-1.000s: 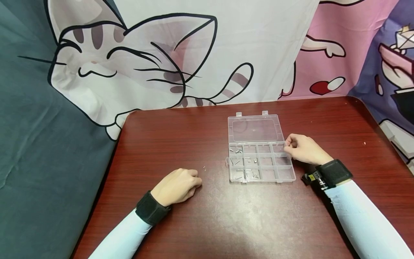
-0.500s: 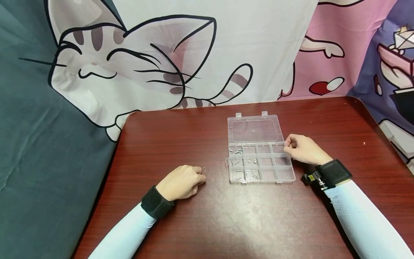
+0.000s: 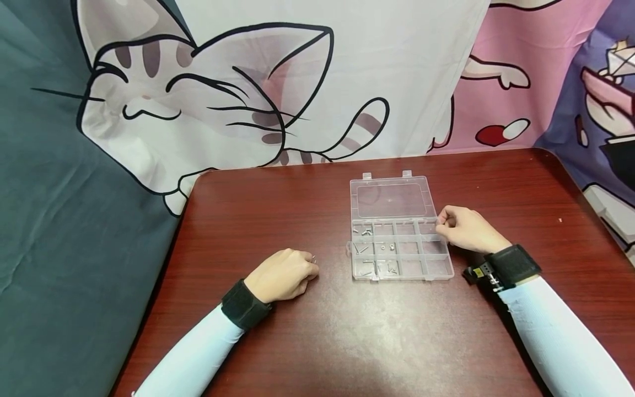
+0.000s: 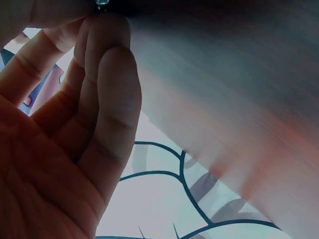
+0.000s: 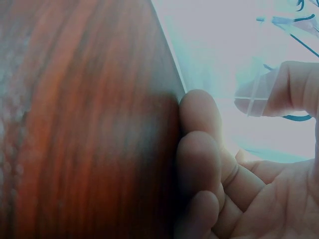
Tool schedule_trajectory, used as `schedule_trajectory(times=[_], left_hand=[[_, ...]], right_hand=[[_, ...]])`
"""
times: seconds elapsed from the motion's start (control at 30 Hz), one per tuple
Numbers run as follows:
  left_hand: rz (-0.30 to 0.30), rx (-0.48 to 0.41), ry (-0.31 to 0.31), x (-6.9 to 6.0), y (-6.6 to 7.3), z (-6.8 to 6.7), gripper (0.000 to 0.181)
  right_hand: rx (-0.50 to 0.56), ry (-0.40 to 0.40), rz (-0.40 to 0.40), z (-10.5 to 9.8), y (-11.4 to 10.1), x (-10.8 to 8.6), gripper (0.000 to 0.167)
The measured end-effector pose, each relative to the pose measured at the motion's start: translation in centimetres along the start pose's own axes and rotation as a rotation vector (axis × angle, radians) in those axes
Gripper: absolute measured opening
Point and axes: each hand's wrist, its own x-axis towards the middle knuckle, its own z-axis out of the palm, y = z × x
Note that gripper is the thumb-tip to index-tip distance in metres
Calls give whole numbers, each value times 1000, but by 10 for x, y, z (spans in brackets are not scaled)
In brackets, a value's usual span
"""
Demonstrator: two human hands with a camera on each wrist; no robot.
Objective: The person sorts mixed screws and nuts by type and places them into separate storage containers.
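A clear plastic compartment box (image 3: 409, 247) lies on the table with its lid (image 3: 392, 199) folded back. Small metal screws and nuts sit in its left compartments. My right hand (image 3: 468, 227) pinches the box's right side; in the right wrist view the thumb (image 5: 284, 92) lies over the wall, partly seen through the plastic, and the fingers (image 5: 199, 154) are outside. My left hand (image 3: 284, 274) is low over the table with curled fingers, beside tiny metal pieces (image 3: 314, 258). In the left wrist view a shiny bit (image 4: 102, 2) shows at its fingertips; whether it is pinched is unclear.
The reddish-brown wooden table (image 3: 387, 342) runs back to a hanging cloth (image 3: 377, 49) printed with cartoon animals. A tiny pale speck (image 3: 560, 220) lies on the table to the right of the right hand.
My left hand has moved a little right and away from me, up to the tiny metal pieces. My right hand and the box have stayed in place.
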Motion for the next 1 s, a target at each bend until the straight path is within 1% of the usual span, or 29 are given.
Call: schedule_trajectory(times=[0.23,0.37,0.5,0.67,0.83,1.0], left_hand=[[-5,16,-22,6,1,1,30],[10,22,-9,11,0,-3,27],[29,26,9,21,0,-11,24],[58,32,38,40,1,-18,21],[86,40,68,64,4,-23,17],[131,46,96,90,8,-26,16]], right_hand=[[0,3,-13,1,0,0,10],[-3,11,-15,0,0,0,10],[-5,9,-11,0,1,0,11],[-8,8,-5,-1,1,1,11],[0,3,-3,-1,-1,0,10],[9,1,-2,-1,-2,-1,9]])
